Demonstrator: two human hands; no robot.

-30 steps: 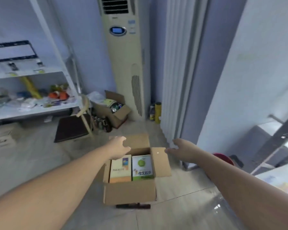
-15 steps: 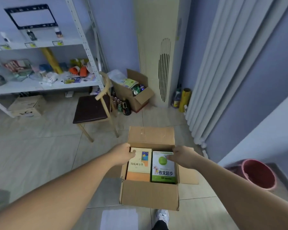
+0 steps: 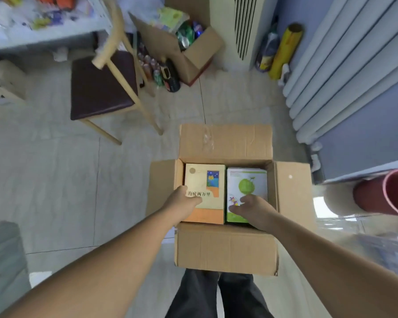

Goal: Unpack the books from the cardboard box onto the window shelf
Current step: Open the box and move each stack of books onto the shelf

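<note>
The books lie flat in the cardboard box [image 3: 225, 246], right under your hands, side by side, their long axes running straight away from you. Your left hand [image 3: 184, 203] grips the cream book [image 3: 205, 180], with the thumb across the cover and the fingers down its left edge. Your right hand [image 3: 253, 208] rests bent-fingered on the green book [image 3: 247, 182]; I cannot tell if it has a hold. Each hand is nearest its own book. The cream cover reads 海底两万里. The green cover shows an apple, and your right hand hides its title.
</note>
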